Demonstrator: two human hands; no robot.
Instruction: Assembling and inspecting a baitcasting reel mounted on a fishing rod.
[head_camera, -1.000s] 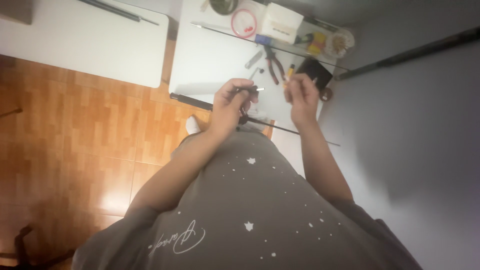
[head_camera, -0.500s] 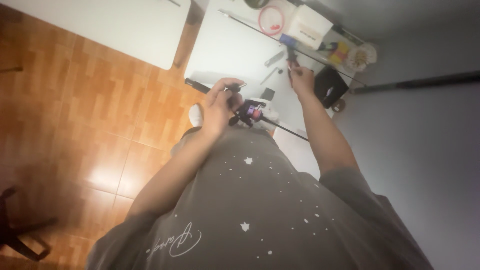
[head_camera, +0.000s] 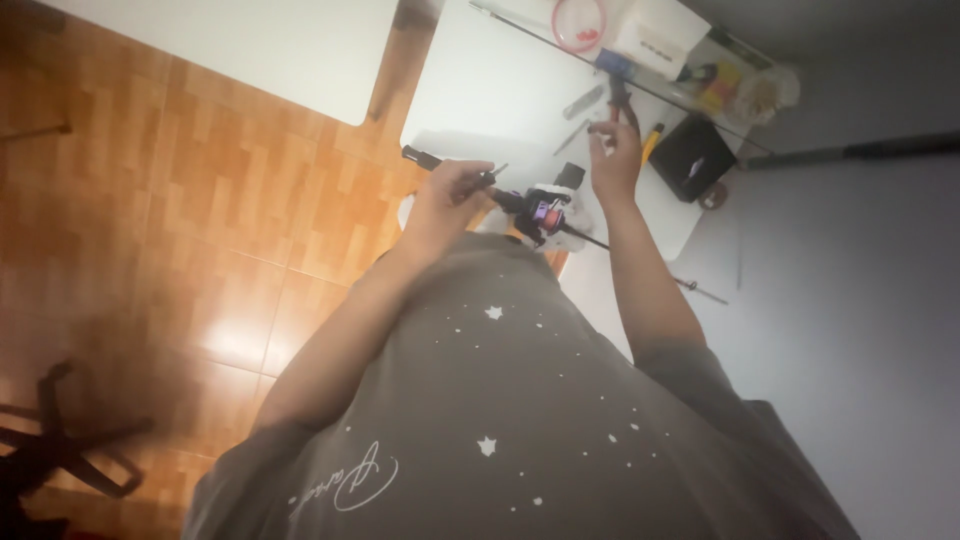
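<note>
Wooden parquet floor (head_camera: 200, 230) fills the left of the view, and a white table (head_camera: 500, 90) runs across the top, seen from above over a grey shirt (head_camera: 520, 430) dotted with small stars.

Left hand (head_camera: 445, 200) is closed around a fishing rod (head_camera: 590, 238), gripping it near the handle end (head_camera: 420, 157), which pokes out dark past the knuckles toward the upper left. A reel (head_camera: 548, 212) (black with a purple part) sits on the rod just right of that hand, touching the blank. From there the rod's long axis slants down to the right, thin and dark, passing under the right forearm toward the grey floor (head_camera: 850, 330).

Right hand (head_camera: 612, 160) is raised above the reel, apart from it, fingers pinched narrow on something small and thin; what it is cannot be told from this blur. So the reel lies below and slightly left of the right fingers, and the left hand is the nearer of the two to it.

Beyond the right hand the table carries pliers (head_camera: 620, 100), a red ring (head_camera: 580, 20), a white box (head_camera: 660, 35) and a black case (head_camera: 692, 158) at the table's edge.
</note>
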